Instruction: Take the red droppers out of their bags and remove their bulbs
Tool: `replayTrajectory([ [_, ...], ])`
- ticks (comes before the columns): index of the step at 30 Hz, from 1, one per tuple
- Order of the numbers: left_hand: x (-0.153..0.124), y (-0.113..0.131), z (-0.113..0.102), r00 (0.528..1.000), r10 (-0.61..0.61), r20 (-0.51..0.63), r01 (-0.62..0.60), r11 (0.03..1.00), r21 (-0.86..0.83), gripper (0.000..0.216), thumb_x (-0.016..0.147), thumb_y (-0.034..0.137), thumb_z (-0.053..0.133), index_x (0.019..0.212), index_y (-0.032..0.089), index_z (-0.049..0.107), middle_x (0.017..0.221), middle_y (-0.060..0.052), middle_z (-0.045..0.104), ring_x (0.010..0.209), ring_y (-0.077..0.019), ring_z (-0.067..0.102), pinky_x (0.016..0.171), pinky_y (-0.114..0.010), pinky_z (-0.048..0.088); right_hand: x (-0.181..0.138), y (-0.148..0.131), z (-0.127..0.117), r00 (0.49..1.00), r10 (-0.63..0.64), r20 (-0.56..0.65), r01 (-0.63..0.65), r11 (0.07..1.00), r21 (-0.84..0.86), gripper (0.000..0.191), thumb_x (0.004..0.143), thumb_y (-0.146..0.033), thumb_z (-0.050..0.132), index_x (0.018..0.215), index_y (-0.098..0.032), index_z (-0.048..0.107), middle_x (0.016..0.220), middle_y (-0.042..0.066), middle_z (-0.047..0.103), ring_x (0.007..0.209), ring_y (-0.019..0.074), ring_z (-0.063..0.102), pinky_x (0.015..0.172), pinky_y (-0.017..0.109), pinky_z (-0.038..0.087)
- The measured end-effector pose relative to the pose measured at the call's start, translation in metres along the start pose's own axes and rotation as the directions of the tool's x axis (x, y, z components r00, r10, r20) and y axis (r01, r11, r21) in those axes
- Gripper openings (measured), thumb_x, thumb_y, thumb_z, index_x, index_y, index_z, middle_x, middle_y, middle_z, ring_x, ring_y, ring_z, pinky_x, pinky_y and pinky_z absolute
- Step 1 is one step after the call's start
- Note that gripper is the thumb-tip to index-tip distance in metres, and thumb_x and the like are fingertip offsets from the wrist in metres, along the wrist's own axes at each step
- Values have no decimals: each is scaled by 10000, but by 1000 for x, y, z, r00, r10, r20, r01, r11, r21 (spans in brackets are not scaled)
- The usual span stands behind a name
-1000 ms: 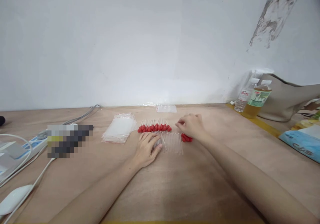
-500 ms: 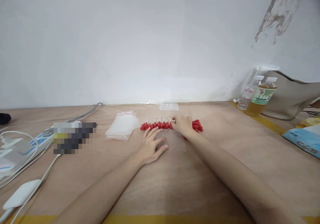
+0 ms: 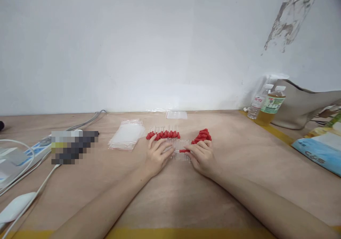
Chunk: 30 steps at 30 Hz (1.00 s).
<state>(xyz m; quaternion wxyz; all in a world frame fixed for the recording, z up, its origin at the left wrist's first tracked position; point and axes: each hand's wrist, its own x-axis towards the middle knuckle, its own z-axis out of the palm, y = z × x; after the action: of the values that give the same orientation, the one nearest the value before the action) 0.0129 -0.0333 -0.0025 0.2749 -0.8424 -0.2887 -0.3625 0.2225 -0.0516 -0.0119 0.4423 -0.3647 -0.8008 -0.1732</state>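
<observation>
Between my hands is one glass dropper, a thin clear tube with a red rubber bulb (image 3: 184, 151). My right hand (image 3: 204, 157) pinches it at the bulb end. The fingers of my left hand (image 3: 157, 156) are closed on its clear tube end. Beneath it, several thin clear tubes (image 3: 183, 157) lie side by side on the table. Just beyond my left hand rests a row of red-bulbed droppers (image 3: 163, 135), their clear tubes pointing toward the wall. A heap of red rubber bulbs (image 3: 203, 135) sits just beyond my right hand, which partly covers it.
Left of the droppers lies a stack of clear zip bags (image 3: 126, 134); a flat clear bag (image 3: 177, 115) is near the wall. Farther left are a power strip (image 3: 39, 148) and cables. Two bottles (image 3: 270, 106), a grey bag (image 3: 295, 106) and a blue tissue pack (image 3: 317, 157) stand right.
My right hand has come back toward me from the row and now grips a red bulb. My left fingers have closed on the clear tube. The view has shifted slightly.
</observation>
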Motion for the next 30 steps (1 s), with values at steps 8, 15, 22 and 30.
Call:
replayTrajectory([
  [8,1,11,-2,999,37,29,-37,999,12,102,812,188,508,847,202,603,654,31,613,670,-118,522,936,-416,297,2,-4,9,992,-100,78,103,994,-41,268,787,-343,540,1019,-215,582,829,27,646,787,155,488,808,355,242],
  [15,0,15,-3,991,74,112,-75,997,2,123,821,182,472,789,190,590,628,22,581,670,-125,506,936,-432,273,-3,-4,10,981,-160,113,171,980,-99,113,810,-280,523,813,-224,621,564,-24,579,674,120,440,825,363,214],
  [22,-1,14,-5,990,59,130,-55,998,-37,145,820,183,463,742,183,585,602,22,558,658,-122,486,926,-425,267,-3,-8,5,977,-195,90,207,969,-137,124,811,-271,517,784,-219,626,546,-22,562,658,116,429,819,350,217],
  [30,-1,14,-4,991,28,130,-11,992,-129,143,816,186,463,772,190,599,588,14,557,693,-140,472,881,-414,280,-5,-6,4,947,-319,25,313,907,-283,94,806,-265,540,807,-202,609,539,-32,538,642,98,417,766,322,230],
])
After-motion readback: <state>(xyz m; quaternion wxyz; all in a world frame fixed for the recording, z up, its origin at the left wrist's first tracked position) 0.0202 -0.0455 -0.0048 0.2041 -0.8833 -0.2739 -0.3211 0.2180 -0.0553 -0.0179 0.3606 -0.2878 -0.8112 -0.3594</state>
